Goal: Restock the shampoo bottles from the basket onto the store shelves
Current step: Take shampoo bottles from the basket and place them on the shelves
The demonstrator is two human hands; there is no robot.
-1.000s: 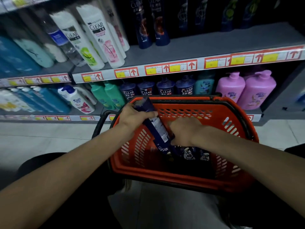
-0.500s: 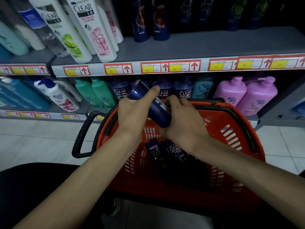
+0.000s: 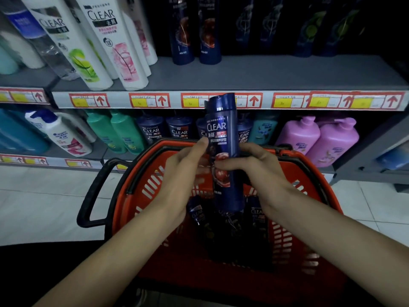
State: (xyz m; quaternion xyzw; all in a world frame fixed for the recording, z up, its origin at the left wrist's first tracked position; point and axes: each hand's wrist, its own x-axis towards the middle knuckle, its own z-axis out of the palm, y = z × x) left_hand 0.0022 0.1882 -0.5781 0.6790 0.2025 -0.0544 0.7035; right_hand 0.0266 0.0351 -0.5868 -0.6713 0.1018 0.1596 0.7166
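A dark blue CLEAR shampoo bottle (image 3: 221,131) stands upright in the air above the orange basket (image 3: 294,238), cap up, in front of the shelf's price strip. My left hand (image 3: 181,176) holds its left side with the thumb up along the label. My right hand (image 3: 261,171) grips it from the right, fingers curled across the front. More dark CLEAR bottles (image 3: 256,214) lie in the basket below. Matching dark blue bottles (image 3: 194,29) stand at the back of the middle shelf (image 3: 254,74).
White CLEAR bottles (image 3: 110,45) lean at the shelf's left. The lower shelf holds green bottles (image 3: 124,134), dark pump bottles (image 3: 152,129) and pink pump bottles (image 3: 318,138). The basket's black handle (image 3: 93,191) sticks out to the left over the tiled floor (image 3: 39,207).
The bottle has come up out of the basket and turned from tilted to upright, label toward me. Both hands rose with it, and the view moved closer to the shelves.
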